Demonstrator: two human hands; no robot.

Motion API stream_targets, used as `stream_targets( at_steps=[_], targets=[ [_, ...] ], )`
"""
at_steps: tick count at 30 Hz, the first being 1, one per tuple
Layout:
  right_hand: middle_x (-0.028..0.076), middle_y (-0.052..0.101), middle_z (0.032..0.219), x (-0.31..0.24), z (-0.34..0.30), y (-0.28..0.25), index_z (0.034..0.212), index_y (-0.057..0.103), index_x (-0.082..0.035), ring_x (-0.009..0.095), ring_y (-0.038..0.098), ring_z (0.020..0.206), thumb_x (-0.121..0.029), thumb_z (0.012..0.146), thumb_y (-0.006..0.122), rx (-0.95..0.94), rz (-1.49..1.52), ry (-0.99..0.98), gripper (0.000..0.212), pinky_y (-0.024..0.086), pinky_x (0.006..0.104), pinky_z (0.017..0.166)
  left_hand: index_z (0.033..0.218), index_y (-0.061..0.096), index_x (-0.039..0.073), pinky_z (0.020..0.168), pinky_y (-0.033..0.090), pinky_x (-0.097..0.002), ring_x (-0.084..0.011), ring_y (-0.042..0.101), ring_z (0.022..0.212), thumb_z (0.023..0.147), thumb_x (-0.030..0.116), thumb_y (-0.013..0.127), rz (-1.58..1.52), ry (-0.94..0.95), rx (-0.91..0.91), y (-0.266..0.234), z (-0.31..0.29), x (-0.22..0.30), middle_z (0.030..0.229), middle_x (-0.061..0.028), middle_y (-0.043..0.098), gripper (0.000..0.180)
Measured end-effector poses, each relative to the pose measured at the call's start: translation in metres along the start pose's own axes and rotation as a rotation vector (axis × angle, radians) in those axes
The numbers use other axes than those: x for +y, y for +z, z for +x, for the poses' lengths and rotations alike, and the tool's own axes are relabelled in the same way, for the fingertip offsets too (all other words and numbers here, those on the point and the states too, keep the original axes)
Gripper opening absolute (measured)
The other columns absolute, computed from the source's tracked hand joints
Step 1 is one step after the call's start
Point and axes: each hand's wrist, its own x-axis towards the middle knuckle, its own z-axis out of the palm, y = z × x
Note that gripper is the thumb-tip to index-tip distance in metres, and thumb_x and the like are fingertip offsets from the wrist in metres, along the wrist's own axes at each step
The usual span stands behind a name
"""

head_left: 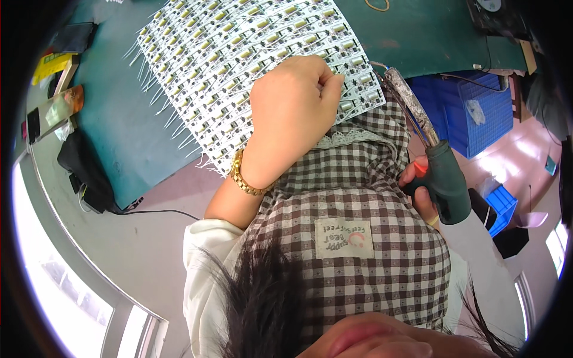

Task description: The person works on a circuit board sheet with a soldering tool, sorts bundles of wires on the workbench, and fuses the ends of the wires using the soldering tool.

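A large white panel of small circuit boards (209, 65) lies tilted over the near edge of the table, with rows of components on it. Thin white wires (152, 95) stick out along its left side. My left hand (295, 107), a gold-coloured watch on its wrist, rests over the panel's near right part with its fingers curled closed. Whatever those fingers hold is hidden beneath the hand. On the right, my right hand (422, 197) grips a soldering gun (450, 182) with a dark green handle and red trigger. Its metal barrel points up and left, the front end beside the panel's right edge.
A green mat (113, 125) covers the table. Blue plastic crates (477, 113) stand to the right, below table height. A phone-like dark item (34, 125), yellow object (51, 67) and black bag (83, 170) lie at the left. A rubber band (377, 6) is at the far edge.
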Motion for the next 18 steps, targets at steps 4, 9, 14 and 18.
stream_targets(
  at_steps=[4,9,14,18],
  targets=[
    [0.009,0.058,0.093,-0.004,-0.004,0.003,0.126,0.051,0.001,0.017,0.054,0.080,-0.018,0.087,0.064,0.037,-0.024,0.024,0.046,0.046,0.0303,0.073,0.073,0.066,0.002,0.050,0.043,-0.0282,-0.0151,0.055,0.051,0.079,0.013,0.074,0.004,0.002,-0.016,-0.002,0.003,0.004,0.061,-0.0063,0.061,0.016],
    [0.008,0.057,0.090,-0.004,-0.001,0.002,0.126,0.051,0.000,0.016,0.054,0.079,-0.019,0.088,0.063,0.056,-0.103,-0.030,0.044,0.044,0.0301,0.074,0.075,0.064,0.001,0.053,0.045,-0.0322,-0.0221,0.058,0.055,0.081,0.013,0.073,0.044,0.095,0.007,-0.004,0.018,-0.006,0.065,-0.0098,0.062,0.016],
    [0.008,0.057,0.087,-0.004,-0.001,-0.001,0.126,0.051,0.000,0.017,0.054,0.078,-0.021,0.089,0.061,0.093,-0.141,-0.101,0.044,0.044,0.0303,0.073,0.078,0.063,0.001,0.057,0.046,-0.0369,-0.0288,0.060,0.063,0.083,0.013,0.071,0.095,0.152,0.030,-0.010,0.027,-0.007,0.071,-0.0127,0.062,0.015],
    [0.008,0.058,0.087,0.001,-0.004,0.000,0.125,0.052,0.001,0.017,0.055,0.077,-0.018,0.088,0.060,0.160,-0.084,-0.112,0.042,0.045,0.0309,0.071,0.082,0.063,0.001,0.060,0.047,-0.0357,-0.0296,0.061,0.067,0.084,0.011,0.070,0.215,0.162,0.056,-0.026,0.016,0.002,0.076,-0.0136,0.063,0.012]
  ],
)
